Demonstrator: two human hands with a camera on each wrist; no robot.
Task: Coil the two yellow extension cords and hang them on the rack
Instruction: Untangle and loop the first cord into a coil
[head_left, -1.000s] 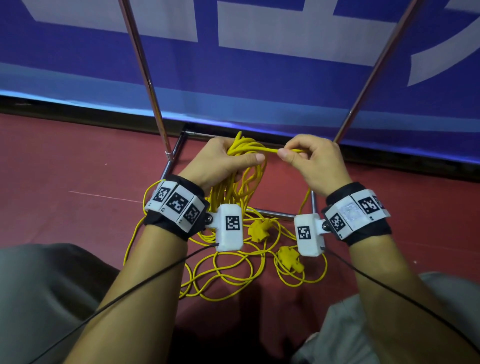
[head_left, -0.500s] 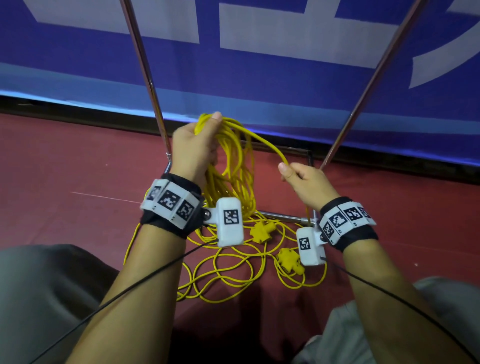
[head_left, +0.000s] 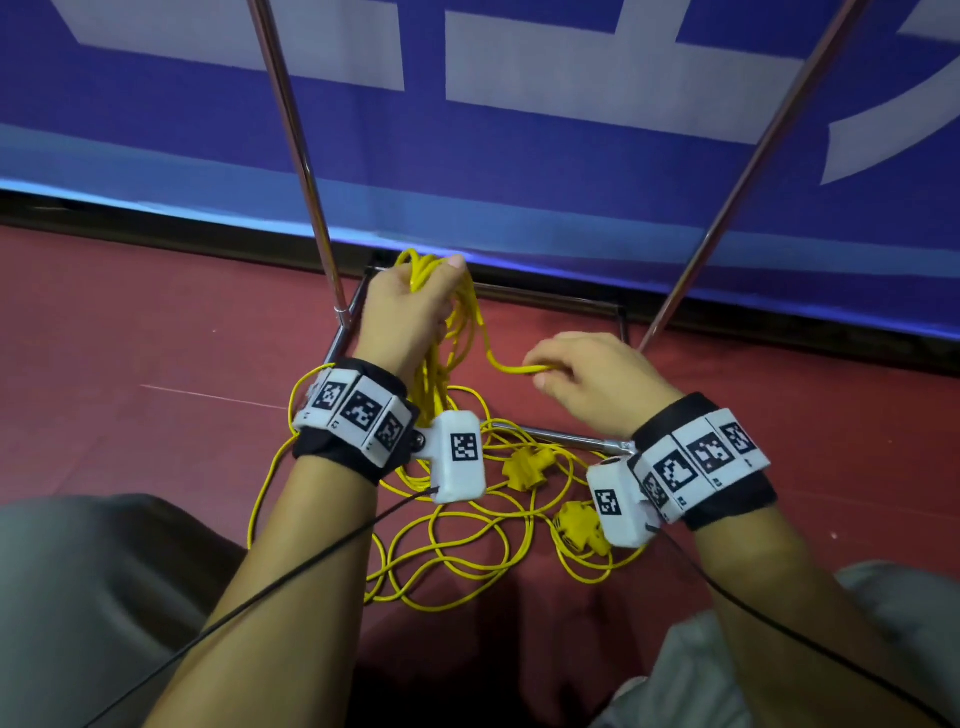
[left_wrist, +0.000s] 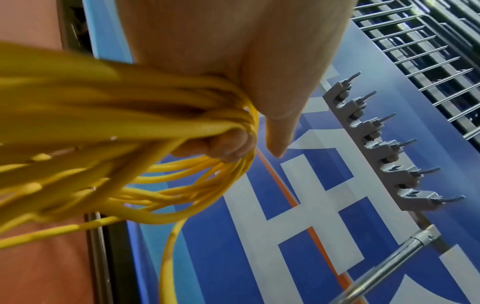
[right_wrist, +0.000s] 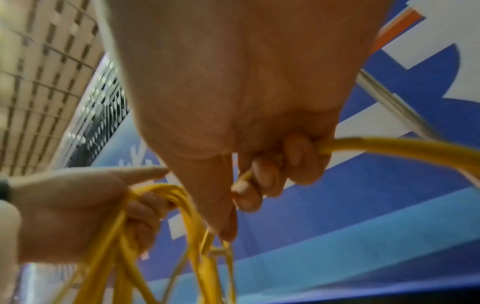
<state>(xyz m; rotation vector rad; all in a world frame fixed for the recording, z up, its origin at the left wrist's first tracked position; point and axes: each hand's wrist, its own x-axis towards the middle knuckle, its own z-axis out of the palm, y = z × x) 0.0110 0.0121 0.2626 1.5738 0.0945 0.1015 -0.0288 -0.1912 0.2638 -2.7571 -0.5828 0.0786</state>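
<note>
My left hand (head_left: 410, 306) grips a bundle of yellow cord loops (head_left: 447, 332) by their top, and the loops hang down past my wrist. The same bundle (left_wrist: 145, 127) runs under my curled fingers in the left wrist view. My right hand (head_left: 587, 374) is lower and to the right, its fingers curled round a single strand of yellow cord (head_left: 514, 368) that leads from the bundle. That strand (right_wrist: 389, 147) exits my fist to the right. More loose yellow cord (head_left: 457, 561) with two yellow plug ends (head_left: 527, 467) (head_left: 576, 525) lies tangled on the red floor below my hands.
The rack's metal base frame (head_left: 550, 434) lies on the floor under my hands, with two slanted metal poles (head_left: 291, 130) (head_left: 748, 171) rising from it. A grey row of hooks (left_wrist: 384, 148) sits high on the rack. A blue and white banner (head_left: 519, 171) stands behind.
My left hand rose with the coil from beside the right hand, then held near the left pole. My right hand dropped down and to the right, sliding along the strand.
</note>
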